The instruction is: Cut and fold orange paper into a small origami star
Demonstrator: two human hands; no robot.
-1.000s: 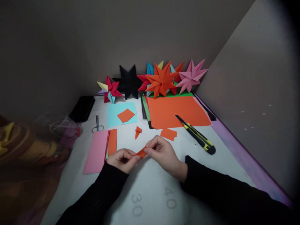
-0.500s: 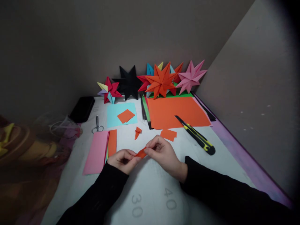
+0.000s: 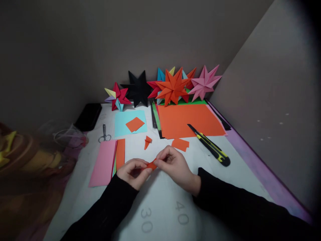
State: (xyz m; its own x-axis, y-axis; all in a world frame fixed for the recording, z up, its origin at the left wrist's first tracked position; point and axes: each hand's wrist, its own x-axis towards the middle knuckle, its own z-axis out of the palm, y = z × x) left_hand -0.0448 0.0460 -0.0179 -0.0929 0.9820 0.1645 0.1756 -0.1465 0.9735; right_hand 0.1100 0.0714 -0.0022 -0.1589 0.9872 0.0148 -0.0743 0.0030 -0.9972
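A small piece of orange paper (image 3: 151, 165) is pinched between my two hands above the white table. My left hand (image 3: 134, 172) holds its left end between thumb and fingers. At the other end, the thumb and fingertips of my right hand (image 3: 175, 167) close on it. The fingers cover much of the paper, so its folds are hard to make out. Just beyond the hands lie a small folded orange piece (image 3: 147, 142) and an orange paper scrap (image 3: 180, 144) with a notched edge. Another orange piece (image 3: 134, 124) rests on a light blue sheet (image 3: 120, 122).
A utility knife (image 3: 210, 147) lies right, its blade over an orange sheet (image 3: 185, 118). Small scissors (image 3: 104, 134) and pink paper (image 3: 103, 162) are on the left, near a black case (image 3: 88, 117). Folded paper stars, one orange (image 3: 172, 87), lean against the wall.
My left hand has shifted slightly to the right, closer to my right hand, along the orange paper. My right hand has hardly moved, and both keep their pinch.
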